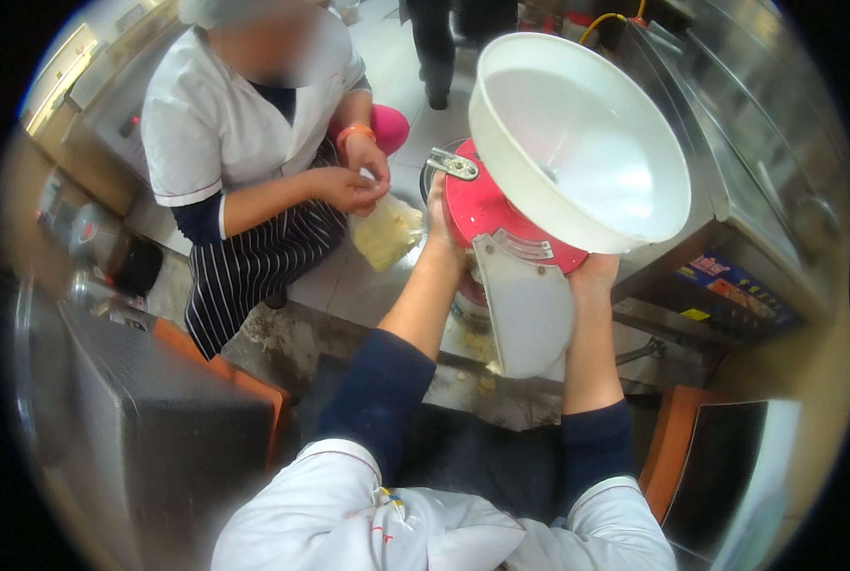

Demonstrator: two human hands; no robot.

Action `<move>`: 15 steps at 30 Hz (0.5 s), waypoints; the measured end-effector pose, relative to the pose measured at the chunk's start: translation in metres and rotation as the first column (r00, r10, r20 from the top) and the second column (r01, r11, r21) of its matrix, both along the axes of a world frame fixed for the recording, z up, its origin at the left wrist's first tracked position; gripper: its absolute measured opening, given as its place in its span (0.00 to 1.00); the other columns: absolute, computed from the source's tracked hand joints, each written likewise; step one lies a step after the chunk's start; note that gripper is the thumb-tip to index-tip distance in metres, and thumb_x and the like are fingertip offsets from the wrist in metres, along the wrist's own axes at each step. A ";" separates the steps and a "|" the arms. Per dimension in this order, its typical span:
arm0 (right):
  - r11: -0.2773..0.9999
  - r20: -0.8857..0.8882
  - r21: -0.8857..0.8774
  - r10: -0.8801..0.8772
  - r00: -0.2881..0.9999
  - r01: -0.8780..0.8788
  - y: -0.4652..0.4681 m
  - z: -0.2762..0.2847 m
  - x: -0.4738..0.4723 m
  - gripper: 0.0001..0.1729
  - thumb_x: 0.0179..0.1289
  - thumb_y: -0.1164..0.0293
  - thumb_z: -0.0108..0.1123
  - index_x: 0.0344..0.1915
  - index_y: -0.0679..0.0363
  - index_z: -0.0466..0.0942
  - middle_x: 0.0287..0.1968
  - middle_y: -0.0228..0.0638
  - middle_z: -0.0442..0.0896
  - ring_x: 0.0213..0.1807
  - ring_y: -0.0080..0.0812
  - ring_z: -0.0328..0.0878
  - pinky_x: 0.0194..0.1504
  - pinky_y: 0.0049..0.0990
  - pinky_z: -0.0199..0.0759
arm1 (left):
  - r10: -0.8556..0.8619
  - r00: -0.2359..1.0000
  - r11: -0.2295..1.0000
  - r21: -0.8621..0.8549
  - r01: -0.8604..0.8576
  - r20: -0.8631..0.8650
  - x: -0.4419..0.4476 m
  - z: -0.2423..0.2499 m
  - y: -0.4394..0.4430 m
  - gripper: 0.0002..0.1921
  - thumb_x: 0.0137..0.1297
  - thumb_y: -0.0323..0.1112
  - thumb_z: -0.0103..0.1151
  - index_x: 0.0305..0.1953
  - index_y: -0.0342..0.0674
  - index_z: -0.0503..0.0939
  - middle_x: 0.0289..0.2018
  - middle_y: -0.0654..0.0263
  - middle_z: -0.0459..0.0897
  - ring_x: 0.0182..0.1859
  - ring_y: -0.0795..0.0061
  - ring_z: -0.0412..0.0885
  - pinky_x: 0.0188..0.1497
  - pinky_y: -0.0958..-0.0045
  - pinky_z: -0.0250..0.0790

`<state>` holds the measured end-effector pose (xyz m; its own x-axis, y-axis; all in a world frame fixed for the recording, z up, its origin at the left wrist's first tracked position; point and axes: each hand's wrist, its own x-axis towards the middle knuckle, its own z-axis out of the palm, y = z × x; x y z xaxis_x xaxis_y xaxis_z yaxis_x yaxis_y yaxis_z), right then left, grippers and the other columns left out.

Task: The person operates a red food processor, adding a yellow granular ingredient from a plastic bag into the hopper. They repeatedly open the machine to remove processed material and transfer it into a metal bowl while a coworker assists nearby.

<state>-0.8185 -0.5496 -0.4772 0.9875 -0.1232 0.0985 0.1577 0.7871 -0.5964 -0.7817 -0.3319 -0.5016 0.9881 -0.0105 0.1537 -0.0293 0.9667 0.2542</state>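
Note:
A red machine cover [476, 203] with a metal latch is held up between my hands. On top of it sits a large white feed hopper [575, 135], its wide mouth tilted up. A pale, rounded chute or guard plate [528, 314] hangs from the cover's near side. My left hand [445, 214] grips the cover's left edge; part of it is hidden behind the cover. At the right edge, my right hand [596, 275] holds the cover, its fingertips out of sight underneath. Below, partly hidden, is a round container or machine part [471, 307] with yellowish bits around it.
A co-worker [254, 143] at the left holds a clear plastic bag of yellowish pieces [386, 232]. Stainless steel equipment [725, 193] stands at the right. Orange-edged dark furniture [175, 428] is near me at left, similar at right. Another person's legs [432, 50] show at the top.

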 end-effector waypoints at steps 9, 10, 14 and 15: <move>0.998 0.075 0.027 0.051 0.996 -0.054 0.002 -0.002 -0.002 0.32 0.80 0.55 0.53 0.73 0.65 0.66 0.71 0.46 0.74 0.70 0.45 0.73 0.71 0.44 0.71 | 0.007 0.968 0.979 -0.197 0.044 0.252 -0.002 -0.004 0.000 0.26 0.81 0.51 0.42 0.67 0.38 0.73 0.61 0.54 0.81 0.62 0.52 0.81 0.67 0.48 0.74; 0.996 0.094 0.045 0.071 0.993 -0.076 0.003 -0.001 -0.003 0.31 0.80 0.57 0.53 0.72 0.66 0.66 0.72 0.46 0.73 0.71 0.46 0.73 0.72 0.44 0.70 | 0.029 0.970 0.987 -0.158 0.010 0.243 -0.003 -0.003 0.002 0.26 0.81 0.50 0.42 0.67 0.38 0.73 0.61 0.54 0.81 0.63 0.52 0.81 0.68 0.48 0.73; 0.999 0.041 -0.030 -0.010 0.999 0.011 -0.008 -0.009 0.004 0.31 0.80 0.55 0.52 0.71 0.66 0.68 0.69 0.46 0.76 0.69 0.45 0.75 0.70 0.44 0.72 | -0.140 0.935 0.953 -0.213 0.217 0.327 -0.009 0.014 -0.002 0.29 0.81 0.52 0.41 0.71 0.37 0.69 0.66 0.52 0.77 0.66 0.51 0.78 0.71 0.47 0.70; 1.000 0.031 -0.003 -0.011 0.999 0.011 -0.009 -0.010 0.005 0.29 0.80 0.59 0.52 0.70 0.69 0.68 0.69 0.47 0.76 0.69 0.45 0.75 0.71 0.44 0.71 | -0.130 0.944 0.963 -0.189 0.193 0.302 -0.007 0.016 -0.001 0.30 0.81 0.53 0.40 0.71 0.36 0.69 0.67 0.52 0.76 0.67 0.51 0.77 0.72 0.46 0.69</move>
<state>-0.8136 -0.5588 -0.4869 0.9826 -0.1333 0.1295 0.1845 0.7831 -0.5939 -0.7892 -0.3324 -0.4857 0.8902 -0.1023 0.4440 0.0915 0.9948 0.0457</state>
